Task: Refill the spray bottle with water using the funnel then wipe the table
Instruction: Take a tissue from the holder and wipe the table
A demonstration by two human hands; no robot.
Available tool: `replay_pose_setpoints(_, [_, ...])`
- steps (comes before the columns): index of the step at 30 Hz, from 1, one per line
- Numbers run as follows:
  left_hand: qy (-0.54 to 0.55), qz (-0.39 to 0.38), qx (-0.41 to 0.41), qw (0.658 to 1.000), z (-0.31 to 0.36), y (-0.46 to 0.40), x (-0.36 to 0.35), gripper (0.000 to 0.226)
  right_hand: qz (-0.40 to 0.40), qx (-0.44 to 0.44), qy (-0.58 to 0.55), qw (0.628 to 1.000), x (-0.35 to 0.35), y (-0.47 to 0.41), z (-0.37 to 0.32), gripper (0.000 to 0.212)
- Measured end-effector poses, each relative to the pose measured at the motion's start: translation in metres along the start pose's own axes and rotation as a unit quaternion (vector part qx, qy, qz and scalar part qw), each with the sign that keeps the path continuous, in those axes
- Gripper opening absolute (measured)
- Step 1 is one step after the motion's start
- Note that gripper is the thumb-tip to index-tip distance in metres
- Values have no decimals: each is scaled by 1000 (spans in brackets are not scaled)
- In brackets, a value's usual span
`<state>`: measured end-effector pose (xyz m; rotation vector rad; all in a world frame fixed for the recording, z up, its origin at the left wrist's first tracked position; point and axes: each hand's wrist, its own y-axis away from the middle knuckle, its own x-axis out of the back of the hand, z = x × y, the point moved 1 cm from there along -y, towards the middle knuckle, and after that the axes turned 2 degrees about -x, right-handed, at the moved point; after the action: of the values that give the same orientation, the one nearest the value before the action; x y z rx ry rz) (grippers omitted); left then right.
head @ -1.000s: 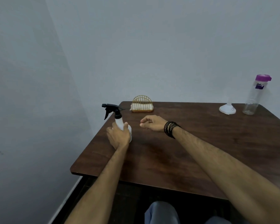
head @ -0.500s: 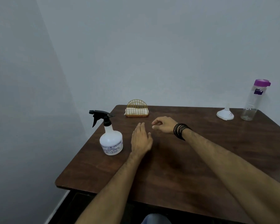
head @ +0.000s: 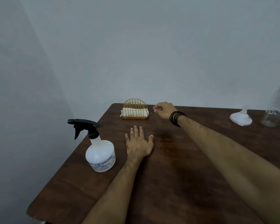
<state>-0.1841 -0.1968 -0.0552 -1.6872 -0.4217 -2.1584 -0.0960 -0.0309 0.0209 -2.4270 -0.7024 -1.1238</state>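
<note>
The spray bottle (head: 100,152), white with a black trigger head screwed on, stands upright near the left edge of the wooden table (head: 176,191). Just right of the bottle, the left hand (head: 138,143) lies flat on the wood, fingers straight and slightly spread, touching nothing else. Farther back and right of the bottle, the right hand (head: 164,109) hovers loosely curled and empty, just beside the gold wire holder (head: 135,109) with its folded white cloth (head: 133,112). Well to the bottle's right, near the far edge, the white funnel (head: 240,117) rests wide end down, beside a clear water bottle (head: 276,109) with a purple cap, cut off by the frame.

The bottle's trigger head is not yet off, so reaching for the cloth now would likely put wiping ahead of refilling. The bottle stands close to the table's edge; a careless sweep of the left forearm could knock it to the floor. The right arm crossing toward the funnel could also clip the wire holder.
</note>
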Motion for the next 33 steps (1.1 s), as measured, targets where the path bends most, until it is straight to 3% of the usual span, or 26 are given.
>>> replay_pose_setpoints(11, [13,18,-3,1000,-7,-8,-11,73,21,10,37,999,-46,-74,0,19])
replay_pose_setpoints(15, [10,8,-2,1000,-9,-11,-13,74,1,16,87,996,-56,-81,5,28])
replay_pose_setpoints(20, [10,12,1,1000,-9,-12,-13,74,84,35,85,992,-59,-80,6,11])
replay_pose_setpoints(26, [19,14,1,1000,-8,-9,-9,74,129,46,45,990,-53,-76,4,11])
replay_pose_setpoints(29, [22,10,2,1000,-6,-9,-7,74,106,67,25,992,-52,-76,4,10])
replay_pose_setpoints(33, [26,14,3,1000,-6,-8,-7,74,118,60,-84,988,-51,-75,3,10])
